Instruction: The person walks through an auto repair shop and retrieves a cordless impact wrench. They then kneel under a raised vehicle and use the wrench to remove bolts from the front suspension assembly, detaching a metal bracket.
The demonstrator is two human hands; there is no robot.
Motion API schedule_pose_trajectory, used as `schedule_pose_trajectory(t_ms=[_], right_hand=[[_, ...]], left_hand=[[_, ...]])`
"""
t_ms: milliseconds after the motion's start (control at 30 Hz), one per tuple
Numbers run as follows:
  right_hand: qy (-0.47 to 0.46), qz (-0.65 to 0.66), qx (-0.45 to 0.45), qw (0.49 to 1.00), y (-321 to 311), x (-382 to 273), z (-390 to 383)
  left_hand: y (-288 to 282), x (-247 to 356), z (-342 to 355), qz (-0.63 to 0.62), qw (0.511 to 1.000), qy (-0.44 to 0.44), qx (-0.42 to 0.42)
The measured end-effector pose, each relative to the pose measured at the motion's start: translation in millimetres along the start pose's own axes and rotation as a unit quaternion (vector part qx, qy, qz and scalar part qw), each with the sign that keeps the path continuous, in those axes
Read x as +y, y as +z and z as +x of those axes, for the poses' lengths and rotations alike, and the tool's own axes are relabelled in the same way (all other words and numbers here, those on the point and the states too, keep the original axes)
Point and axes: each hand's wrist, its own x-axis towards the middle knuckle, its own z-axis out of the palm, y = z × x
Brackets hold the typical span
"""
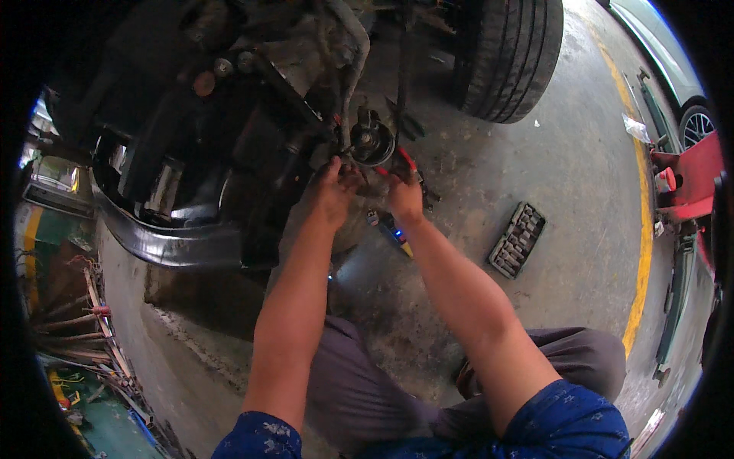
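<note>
Both my arms reach forward under the raised vehicle. My right hand (405, 197) is closed around a red-handled tool (407, 159) that looks like pliers; its jaws are lost against dark parts. Beside it, my left hand (333, 197) has its fingers bent at the lower end of a grimy metal bar (355, 69), and what they grip is hidden. Just beyond both hands sits a round, greasy metal part (372, 144) with a hub in its middle. A work light (399, 236) with a blue glow lies on the floor below my right hand.
A black case of sockets (518, 240) lies on the concrete to the right. A large tire (511, 61) stands at the far right, and a black bumper (172, 241) curves along the left. Wooden sticks and scraps (84, 336) are piled at lower left. A red stand (692, 180) is by the right edge.
</note>
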Motion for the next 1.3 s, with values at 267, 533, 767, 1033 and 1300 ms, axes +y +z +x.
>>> schedule_pose_trajectory(t_ms=[267,533,767,1033,1300], right_hand=[[0.050,-0.134,-0.196,0.970,6,-20,-13],[-0.031,-0.170,-0.153,0.973,-15,-78,-33],[-0.054,-0.306,-0.164,0.936,-29,-80,-12],[-0.050,-0.201,-0.169,0.964,-29,9,15],[0.164,-0.220,-0.148,0.950,-30,-47,6]], left_hand=[[-10,3,-7,0.072,0.995,0.059,-0.029],[-7,-1,-5,0.252,0.956,0.147,0.009],[5,-2,-16,0.207,0.968,0.130,0.061],[13,-8,-16,0.306,0.921,0.242,-0.007],[8,-21,-9,0.431,0.847,0.301,0.078]])
